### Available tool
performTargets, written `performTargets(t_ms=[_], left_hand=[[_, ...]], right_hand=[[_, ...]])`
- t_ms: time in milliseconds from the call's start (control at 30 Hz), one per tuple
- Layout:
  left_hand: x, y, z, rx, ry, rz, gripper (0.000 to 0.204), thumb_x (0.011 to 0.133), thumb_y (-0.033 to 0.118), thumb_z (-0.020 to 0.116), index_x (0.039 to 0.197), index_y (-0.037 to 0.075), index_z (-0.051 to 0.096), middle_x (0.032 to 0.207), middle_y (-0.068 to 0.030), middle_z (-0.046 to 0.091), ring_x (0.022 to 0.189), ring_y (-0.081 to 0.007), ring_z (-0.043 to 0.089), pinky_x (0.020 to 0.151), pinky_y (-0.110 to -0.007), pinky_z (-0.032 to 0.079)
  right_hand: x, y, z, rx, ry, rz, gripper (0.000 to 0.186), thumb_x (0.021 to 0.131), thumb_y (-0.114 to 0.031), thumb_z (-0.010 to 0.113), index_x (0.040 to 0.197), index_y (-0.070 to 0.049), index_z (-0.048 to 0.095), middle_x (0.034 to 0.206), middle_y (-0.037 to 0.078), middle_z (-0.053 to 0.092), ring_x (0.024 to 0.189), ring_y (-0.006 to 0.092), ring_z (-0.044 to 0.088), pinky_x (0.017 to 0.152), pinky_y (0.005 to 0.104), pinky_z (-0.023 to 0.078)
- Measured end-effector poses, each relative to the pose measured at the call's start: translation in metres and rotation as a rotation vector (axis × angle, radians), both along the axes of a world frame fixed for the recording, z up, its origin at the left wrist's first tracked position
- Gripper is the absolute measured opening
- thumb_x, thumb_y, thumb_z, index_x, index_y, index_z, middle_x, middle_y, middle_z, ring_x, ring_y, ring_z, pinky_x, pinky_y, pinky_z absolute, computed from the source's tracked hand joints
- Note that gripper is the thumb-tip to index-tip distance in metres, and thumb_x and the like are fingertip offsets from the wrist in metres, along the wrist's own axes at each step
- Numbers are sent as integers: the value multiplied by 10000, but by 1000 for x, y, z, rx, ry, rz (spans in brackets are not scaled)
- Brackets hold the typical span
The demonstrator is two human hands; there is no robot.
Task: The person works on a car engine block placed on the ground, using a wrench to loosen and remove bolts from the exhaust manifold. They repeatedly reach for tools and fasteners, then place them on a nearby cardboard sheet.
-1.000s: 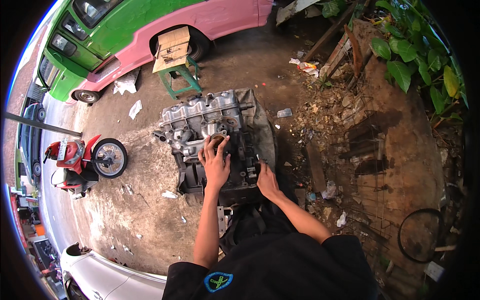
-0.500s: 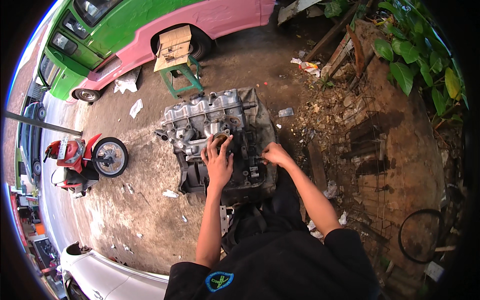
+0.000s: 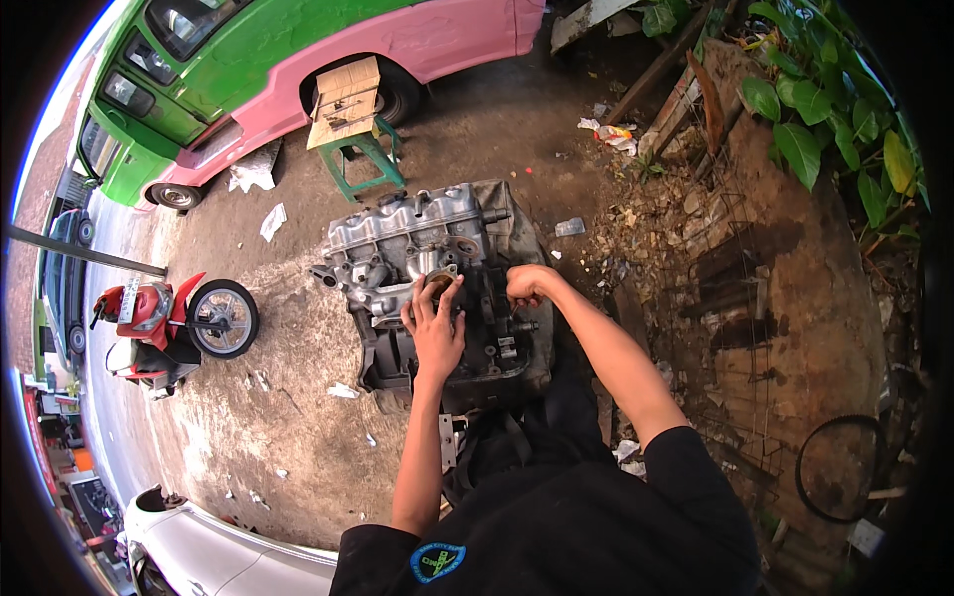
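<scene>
A grey metal car engine (image 3: 402, 223) with a ribbed silver top cover stands in front of me on a dark cloth. My left hand (image 3: 434, 328) rests on its middle, fingers spread about a round, brownish opening (image 3: 437, 286) in a silver metal housing. At the engine's right side, my right hand (image 3: 527, 283) is closed, with the fingertips bent in against the dark side parts. What those fingers grip is hidden. A short shaft end (image 3: 524, 326) sticks out just below that hand.
A green stool (image 3: 363, 164) carrying cardboard (image 3: 343, 104) and small dark parts stands beyond the engine, beside a green and pink van (image 3: 437, 40). A red motorcycle (image 3: 154, 313) is at left, a silver car (image 3: 229, 556) at lower left. Rubble, a black belt (image 3: 803, 467) and plants lie right.
My right hand has moved up and slightly left along the engine's right side, uncovering the shaft end. My left hand stays on the housing.
</scene>
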State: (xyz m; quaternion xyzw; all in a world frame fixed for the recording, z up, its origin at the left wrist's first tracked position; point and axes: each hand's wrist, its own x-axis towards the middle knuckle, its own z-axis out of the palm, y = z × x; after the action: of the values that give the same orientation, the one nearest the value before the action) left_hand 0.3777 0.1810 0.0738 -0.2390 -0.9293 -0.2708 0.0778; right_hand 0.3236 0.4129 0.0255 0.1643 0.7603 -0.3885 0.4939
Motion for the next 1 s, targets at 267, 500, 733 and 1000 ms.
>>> performTargets(t_ms=[267, 500, 733, 1000], left_hand=[[0, 1, -3, -5, 4, 15, 664, 836, 111, 695, 1440, 287, 482, 1409, -89, 427, 1459, -297, 269, 1134, -522, 145], [1, 1, -1, 7, 7, 15, 657, 835, 114, 698, 1434, 286, 492, 1408, -96, 431, 1458, -301, 274, 1141, -518, 148], [1, 2, -2, 1, 10, 20, 650, 835, 110, 696, 1431, 285, 502, 1408, -112, 436, 1454, -312, 282, 1135, -522, 172], [2, 2, 0, -1, 6, 19, 646, 842, 103, 692, 1432, 286, 499, 1406, -120, 428, 1448, -318, 284, 1126, -526, 185]], right_hand=[[-15, -11, -3, 2, -67, 27, 157, 812, 59, 538, 656, 70, 549, 564, 135, 499, 433, 209, 458, 397, 359, 389], [-10, -21, 10, 12, -41, -10, 166, 823, 30, 517, 667, 63, 565, 547, 152, 507, 405, 226, 476, 394, 381, 412], [118, -39, 12, 235, 754, 63, 395, 733, 18, 618, 1103, 127, 533, 851, 327, 651, 917, 497, 635, 787, 543, 531], [183, -47, -53, -48, 961, -406, 512, 906, 96, 465, 1381, -92, 429, 860, 193, 605, 812, 334, 638, 684, 286, 407]])
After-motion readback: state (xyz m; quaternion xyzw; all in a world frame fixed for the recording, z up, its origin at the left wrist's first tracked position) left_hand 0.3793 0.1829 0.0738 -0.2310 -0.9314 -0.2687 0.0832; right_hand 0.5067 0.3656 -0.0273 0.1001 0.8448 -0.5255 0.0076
